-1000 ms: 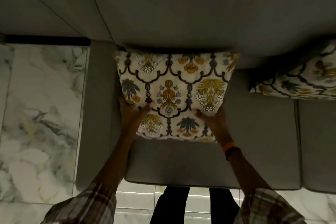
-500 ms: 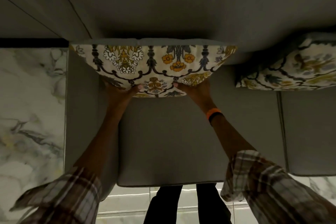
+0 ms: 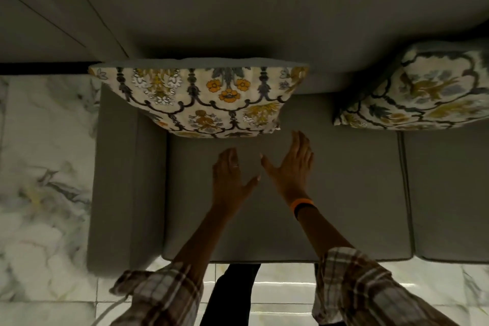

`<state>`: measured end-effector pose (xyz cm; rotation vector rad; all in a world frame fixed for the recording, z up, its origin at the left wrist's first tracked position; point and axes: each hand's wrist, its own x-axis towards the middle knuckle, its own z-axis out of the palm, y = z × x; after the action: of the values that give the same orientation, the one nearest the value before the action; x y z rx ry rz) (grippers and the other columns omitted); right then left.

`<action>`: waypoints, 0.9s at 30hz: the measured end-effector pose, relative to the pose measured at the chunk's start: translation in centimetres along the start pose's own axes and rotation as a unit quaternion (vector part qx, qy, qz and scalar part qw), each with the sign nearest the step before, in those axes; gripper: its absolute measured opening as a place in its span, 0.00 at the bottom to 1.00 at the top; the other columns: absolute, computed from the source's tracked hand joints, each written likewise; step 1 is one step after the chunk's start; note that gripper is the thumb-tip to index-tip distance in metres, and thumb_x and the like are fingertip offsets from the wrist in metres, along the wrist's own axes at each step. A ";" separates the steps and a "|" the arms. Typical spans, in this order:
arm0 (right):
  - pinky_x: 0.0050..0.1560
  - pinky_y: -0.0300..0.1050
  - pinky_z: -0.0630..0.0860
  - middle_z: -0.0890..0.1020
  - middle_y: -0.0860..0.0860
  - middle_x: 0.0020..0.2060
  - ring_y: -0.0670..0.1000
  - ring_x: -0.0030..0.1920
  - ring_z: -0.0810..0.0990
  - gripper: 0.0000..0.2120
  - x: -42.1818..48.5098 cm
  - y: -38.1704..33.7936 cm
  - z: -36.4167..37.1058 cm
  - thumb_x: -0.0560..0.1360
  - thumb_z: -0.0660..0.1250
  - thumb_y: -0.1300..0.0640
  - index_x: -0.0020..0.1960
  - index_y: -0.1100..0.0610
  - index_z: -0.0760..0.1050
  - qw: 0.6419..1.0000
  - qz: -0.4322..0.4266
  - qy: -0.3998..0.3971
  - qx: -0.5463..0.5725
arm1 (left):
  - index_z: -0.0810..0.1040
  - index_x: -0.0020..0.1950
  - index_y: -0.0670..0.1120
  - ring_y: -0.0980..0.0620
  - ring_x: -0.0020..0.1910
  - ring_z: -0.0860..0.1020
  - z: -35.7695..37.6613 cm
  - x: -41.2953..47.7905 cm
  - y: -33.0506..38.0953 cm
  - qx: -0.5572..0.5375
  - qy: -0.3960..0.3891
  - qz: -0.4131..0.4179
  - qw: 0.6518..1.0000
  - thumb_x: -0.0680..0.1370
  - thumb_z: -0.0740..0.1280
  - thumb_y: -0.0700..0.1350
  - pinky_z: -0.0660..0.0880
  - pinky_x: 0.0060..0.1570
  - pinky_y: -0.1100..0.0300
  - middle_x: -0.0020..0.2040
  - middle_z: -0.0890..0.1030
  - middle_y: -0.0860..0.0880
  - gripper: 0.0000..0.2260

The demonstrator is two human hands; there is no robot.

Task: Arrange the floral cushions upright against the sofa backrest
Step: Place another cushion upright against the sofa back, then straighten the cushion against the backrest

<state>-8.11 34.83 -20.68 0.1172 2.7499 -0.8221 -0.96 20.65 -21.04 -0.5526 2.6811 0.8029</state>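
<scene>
A: Entry. Since half a second ago we have let go: both hands were pressed under the lower edge of the near floral cushion [image 3: 201,99], and now they have drawn back over the seat cushion [image 3: 344,193]. Left hand [image 3: 230,180] and right hand [image 3: 291,167] are flat, fingers spread, holding nothing, close together but not touching each other or the cushion.

B: Position of the cushion?

A: At the armrest [image 3: 124,180] end, top edge against the sofa backrest [image 3: 264,8], lower edge resting on the seat. From above it reads as steeply leaned, not fully upright. Its left corner overhangs the armrest.

B: Risks we should log?

A: First, we judge the base could slide forward on the smooth seat fabric, since nothing pins it; the cushion would then slump flat. Second, the overhanging corner may tip it sideways toward the marble floor [image 3: 45,167]. Third, the second floral cushion [image 3: 423,92], well apart to the right, looks more reclined; reaching for it could jolt the seat and unsettle the first.

B: Is its contact with the backrest confirmed?

A: It is in shadow; we cannot tell.
</scene>
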 end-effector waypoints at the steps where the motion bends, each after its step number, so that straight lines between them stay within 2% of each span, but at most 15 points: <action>1: 0.81 0.66 0.55 0.61 0.59 0.83 0.61 0.83 0.58 0.51 0.0 1.8 -1.0 0.72 0.72 0.35 0.84 0.59 0.57 1.000 -0.013 -0.001 -0.024 | 0.56 0.80 0.40 0.37 0.77 0.62 1.1 -0.2 1.5 0.032 0.002 0.041 0.999 0.75 0.59 0.67 0.64 0.74 0.38 0.78 0.63 0.37 0.43; 6: 0.80 0.66 0.58 0.62 0.59 0.81 0.62 0.81 0.60 0.48 2.3 12.1 -8.0 0.73 0.74 0.38 0.83 0.58 0.58 1.000 0.008 0.009 -0.024 | 0.55 0.80 0.41 0.37 0.77 0.62 6.4 0.3 11.3 0.036 -0.009 0.113 0.993 0.77 0.64 0.62 0.66 0.73 0.39 0.78 0.62 0.38 0.40; 8: 0.79 0.64 0.62 0.62 0.60 0.81 0.62 0.81 0.62 0.49 4.6 16.3 -11.5 0.73 0.76 0.42 0.83 0.59 0.56 0.996 0.055 0.037 0.053 | 0.52 0.81 0.41 0.39 0.79 0.58 8.6 1.4 15.1 -0.011 -0.036 0.104 0.994 0.76 0.68 0.59 0.62 0.76 0.43 0.80 0.58 0.38 0.42; 10: 0.80 0.62 0.62 0.60 0.60 0.81 0.60 0.81 0.61 0.52 7.5 20.6 -15.8 0.72 0.80 0.48 0.84 0.61 0.53 0.971 0.108 0.087 0.195 | 0.50 0.81 0.39 0.41 0.80 0.55 10.5 3.1 19.7 -0.093 -0.043 0.076 0.992 0.74 0.73 0.55 0.59 0.78 0.48 0.81 0.54 0.38 0.46; 11: 0.81 0.60 0.62 0.59 0.61 0.81 0.60 0.81 0.61 0.53 9.3 22.7 -18.1 0.72 0.81 0.51 0.84 0.62 0.51 0.952 0.123 0.125 0.252 | 0.48 0.81 0.40 0.45 0.80 0.54 11.1 4.2 21.9 -0.150 -0.042 0.047 0.987 0.73 0.76 0.52 0.58 0.78 0.54 0.82 0.52 0.40 0.49; 13: 0.81 0.58 0.60 0.58 0.62 0.81 0.60 0.81 0.60 0.58 13.2 26.9 -22.8 0.69 0.84 0.53 0.84 0.65 0.49 0.931 0.119 0.183 0.291 | 0.45 0.82 0.46 0.59 0.77 0.52 11.5 6.6 26.0 -0.266 -0.030 -0.016 0.963 0.69 0.80 0.49 0.57 0.71 0.71 0.83 0.48 0.47 0.54; 15: 0.82 0.50 0.60 0.58 0.59 0.81 0.58 0.82 0.61 0.64 17.5 30.8 -27.0 0.64 0.87 0.51 0.84 0.66 0.47 0.942 0.046 0.162 0.289 | 0.46 0.82 0.46 0.70 0.71 0.55 11.9 9.1 29.8 -0.328 -0.005 0.001 0.945 0.66 0.82 0.47 0.60 0.61 0.84 0.81 0.52 0.53 0.57; 16: 0.82 0.47 0.63 0.61 0.58 0.80 0.57 0.81 0.63 0.66 19.5 32.5 -28.4 0.61 0.88 0.52 0.83 0.68 0.48 0.948 -0.015 0.129 0.290 | 0.49 0.81 0.44 0.75 0.67 0.60 12.1 10.1 31.5 -0.337 0.006 0.025 0.941 0.65 0.82 0.48 0.62 0.57 0.86 0.78 0.57 0.54 0.56; 18: 0.78 0.53 0.70 0.69 0.60 0.77 0.58 0.78 0.71 0.67 23.0 34.4 -30.0 0.58 0.90 0.48 0.80 0.70 0.52 0.952 -0.081 0.047 0.291 | 0.60 0.76 0.43 0.79 0.57 0.70 12.3 11.3 34.7 -0.355 0.006 0.040 0.934 0.66 0.81 0.44 0.69 0.54 0.83 0.71 0.63 0.54 0.44; 20: 0.74 0.59 0.74 0.75 0.59 0.74 0.55 0.76 0.75 0.65 24.4 34.9 -30.8 0.57 0.90 0.44 0.79 0.67 0.56 0.948 -0.081 -0.018 0.307 | 0.66 0.69 0.47 0.71 0.54 0.77 13.1 11.4 36.8 -0.392 0.000 0.010 0.920 0.70 0.77 0.34 0.76 0.58 0.72 0.68 0.69 0.51 0.32; 21: 0.74 0.58 0.75 0.77 0.57 0.73 0.54 0.75 0.76 0.63 24.5 34.8 -31.2 0.56 0.90 0.44 0.79 0.64 0.58 0.946 -0.083 -0.026 0.312 | 0.69 0.68 0.46 0.63 0.56 0.78 13.3 11.2 37.5 -0.396 0.006 -0.015 0.918 0.71 0.77 0.36 0.77 0.63 0.63 0.68 0.73 0.49 0.29; 22: 0.74 0.55 0.75 0.77 0.55 0.72 0.52 0.75 0.76 0.62 24.3 34.8 -31.5 0.57 0.90 0.45 0.78 0.62 0.59 0.944 -0.082 -0.019 0.318 | 0.71 0.69 0.41 0.57 0.56 0.79 13.5 10.9 37.9 -0.386 0.006 -0.040 0.921 0.71 0.78 0.41 0.77 0.65 0.56 0.66 0.76 0.45 0.29; 23: 0.74 0.52 0.75 0.77 0.55 0.72 0.52 0.75 0.76 0.61 24.0 34.9 -31.7 0.57 0.89 0.46 0.78 0.62 0.59 0.941 -0.085 -0.004 0.327 | 0.71 0.70 0.38 0.56 0.56 0.79 13.6 10.5 38.0 -0.384 0.005 -0.052 0.922 0.71 0.78 0.44 0.78 0.64 0.54 0.65 0.78 0.43 0.31; 26: 0.73 0.42 0.75 0.75 0.57 0.74 0.52 0.76 0.74 0.60 23.3 36.2 -32.5 0.59 0.89 0.49 0.79 0.62 0.58 0.932 -0.102 0.034 0.347 | 0.65 0.75 0.38 0.60 0.61 0.79 14.5 10.4 38.3 -0.372 0.034 0.019 0.927 0.70 0.77 0.34 0.78 0.60 0.63 0.66 0.77 0.47 0.36; 27: 0.71 0.38 0.75 0.75 0.58 0.74 0.52 0.76 0.75 0.60 23.3 36.5 -32.6 0.59 0.89 0.50 0.79 0.62 0.58 0.933 -0.098 0.035 0.345 | 0.67 0.74 0.41 0.60 0.64 0.78 15.1 10.8 38.0 -0.359 0.049 0.044 0.931 0.68 0.78 0.35 0.77 0.61 0.63 0.66 0.79 0.51 0.36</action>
<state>-32.48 83.26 -20.26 0.0027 2.4221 -1.8376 -24.70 55.65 -19.57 -0.6353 2.4431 1.8446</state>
